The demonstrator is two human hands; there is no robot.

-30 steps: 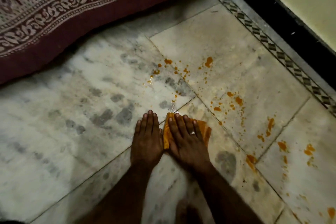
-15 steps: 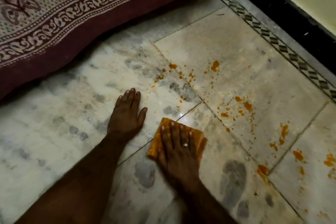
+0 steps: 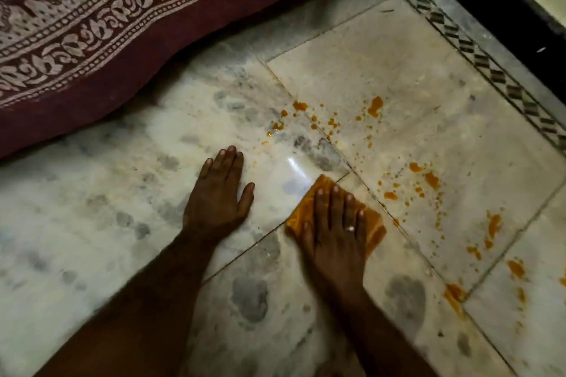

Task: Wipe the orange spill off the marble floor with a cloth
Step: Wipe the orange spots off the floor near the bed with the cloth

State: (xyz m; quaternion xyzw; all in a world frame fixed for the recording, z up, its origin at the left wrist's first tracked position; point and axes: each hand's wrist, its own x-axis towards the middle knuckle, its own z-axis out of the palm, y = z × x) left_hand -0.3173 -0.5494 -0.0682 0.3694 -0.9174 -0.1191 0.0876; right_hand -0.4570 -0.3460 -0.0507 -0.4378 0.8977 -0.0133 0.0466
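The marble floor (image 3: 153, 193) is carrying an orange spill (image 3: 425, 176) lying beyond and right of the right hand (image 3: 333, 242), which is pressing flat, fingers spread, on the cloth (image 3: 372, 223). The left hand (image 3: 217, 196) is bracing open-palmed (empty). Sweeping outward with steady pressure should be gathering droplets; the cloth's underside is staying hidden.

Nothing here can be read: no words, labels, brands or numbers on anything in view. The bedspread (image 3: 92, 24) carries only printed leaf and paisley ornament, and the floor border (image 3: 477, 55) along the wall is a run of dark diamond shapes, not letters.
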